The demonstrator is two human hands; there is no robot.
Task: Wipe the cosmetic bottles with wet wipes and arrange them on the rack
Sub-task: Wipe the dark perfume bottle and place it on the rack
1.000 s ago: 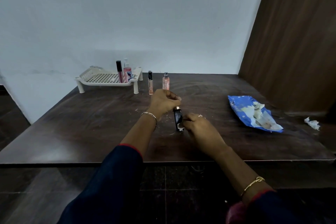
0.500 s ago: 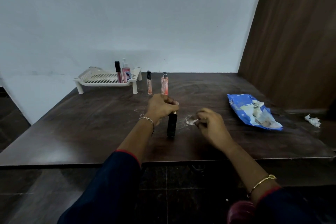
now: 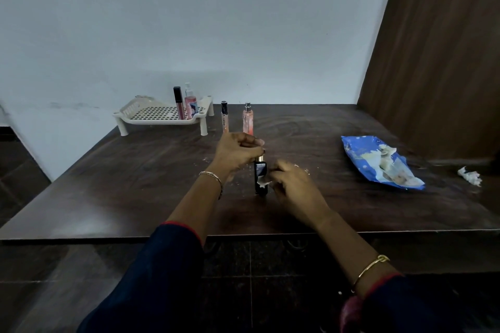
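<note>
Left hand (image 3: 238, 151) grips the bottle (image 3: 260, 171) top to steady it; right hand (image 3: 293, 188) pinches the wipe (image 3: 263, 183) against its side.

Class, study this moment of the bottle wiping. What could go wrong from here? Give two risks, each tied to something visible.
1. The left hand grips the black bottle only by its top while the right hand rubs a wipe against its side; the bottle could tip or slip.
2. The dark-capped tube and pink spray bottle stand upright just behind the left hand; moving the black bottle towards the rack could knock them over.
</note>
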